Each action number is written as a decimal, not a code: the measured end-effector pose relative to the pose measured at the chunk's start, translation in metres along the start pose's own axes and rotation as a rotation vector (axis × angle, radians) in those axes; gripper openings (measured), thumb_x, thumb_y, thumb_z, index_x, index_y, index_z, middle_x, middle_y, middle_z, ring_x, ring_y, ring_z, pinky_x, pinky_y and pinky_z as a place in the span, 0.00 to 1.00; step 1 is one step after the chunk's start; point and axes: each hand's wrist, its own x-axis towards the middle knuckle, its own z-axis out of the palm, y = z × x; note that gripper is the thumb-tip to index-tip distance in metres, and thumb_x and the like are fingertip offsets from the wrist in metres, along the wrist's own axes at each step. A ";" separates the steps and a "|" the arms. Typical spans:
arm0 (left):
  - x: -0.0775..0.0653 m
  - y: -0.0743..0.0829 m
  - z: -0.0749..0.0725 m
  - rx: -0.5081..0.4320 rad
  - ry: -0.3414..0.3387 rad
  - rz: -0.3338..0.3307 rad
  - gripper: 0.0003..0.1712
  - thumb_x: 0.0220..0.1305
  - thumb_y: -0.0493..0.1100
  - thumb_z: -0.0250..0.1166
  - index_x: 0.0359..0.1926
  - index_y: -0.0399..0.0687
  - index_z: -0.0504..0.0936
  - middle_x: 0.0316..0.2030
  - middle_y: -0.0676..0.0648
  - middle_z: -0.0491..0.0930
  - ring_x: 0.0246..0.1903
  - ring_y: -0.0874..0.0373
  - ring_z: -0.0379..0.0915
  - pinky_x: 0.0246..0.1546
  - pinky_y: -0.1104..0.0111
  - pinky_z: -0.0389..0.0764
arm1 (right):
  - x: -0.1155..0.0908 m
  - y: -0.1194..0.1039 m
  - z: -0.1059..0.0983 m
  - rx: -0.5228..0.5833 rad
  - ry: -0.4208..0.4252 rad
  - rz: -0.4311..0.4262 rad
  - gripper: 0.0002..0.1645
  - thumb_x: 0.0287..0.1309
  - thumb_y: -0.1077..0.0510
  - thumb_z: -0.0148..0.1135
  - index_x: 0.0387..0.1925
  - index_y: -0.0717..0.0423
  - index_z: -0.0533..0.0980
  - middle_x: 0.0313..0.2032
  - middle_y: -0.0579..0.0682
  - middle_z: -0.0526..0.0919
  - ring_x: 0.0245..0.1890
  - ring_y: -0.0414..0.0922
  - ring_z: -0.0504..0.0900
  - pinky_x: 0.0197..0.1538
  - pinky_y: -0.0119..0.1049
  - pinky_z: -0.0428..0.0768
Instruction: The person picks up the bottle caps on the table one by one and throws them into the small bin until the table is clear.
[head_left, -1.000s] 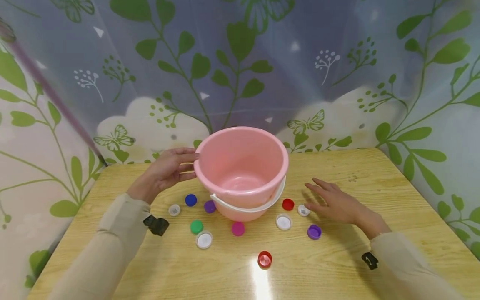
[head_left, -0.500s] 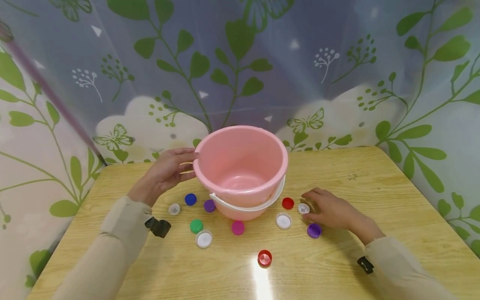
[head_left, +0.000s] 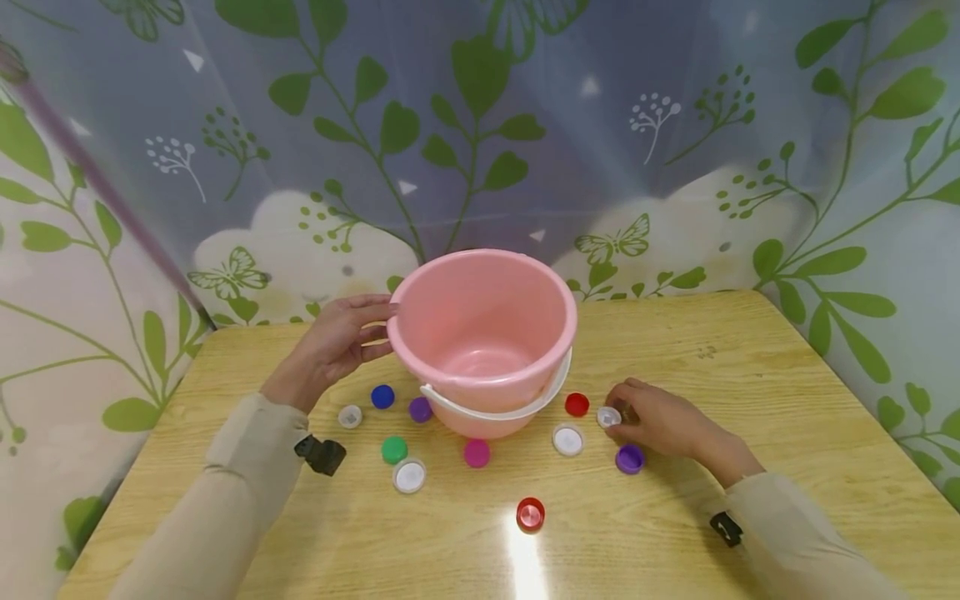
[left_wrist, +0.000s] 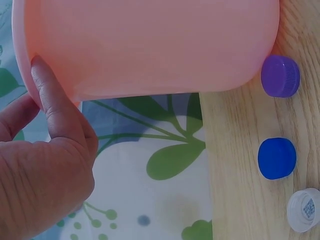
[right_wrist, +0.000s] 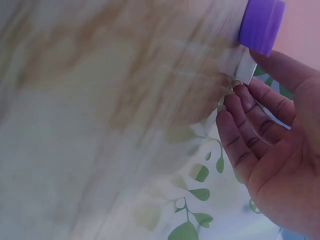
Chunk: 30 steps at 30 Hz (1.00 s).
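White cap (head_left: pixel 606 417) pinched by fingers of right hand (head_left: pixel 660 419) | pink bucket (head_left: pixel 480 304) sits left | left hand (head_left: pixel 337 337) grips its rim!

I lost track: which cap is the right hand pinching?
The small white cap, right of the red cap nearer the bucket: it alone is pinched by the right hand.
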 end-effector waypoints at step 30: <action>-0.002 -0.001 0.001 0.008 0.001 0.017 0.25 0.65 0.38 0.63 0.60 0.35 0.67 0.42 0.45 0.76 0.36 0.57 0.79 0.40 0.68 0.83 | 0.002 -0.002 -0.001 -0.002 0.000 -0.023 0.19 0.55 0.53 0.67 0.46 0.57 0.75 0.40 0.48 0.76 0.36 0.41 0.75 0.41 0.40 0.78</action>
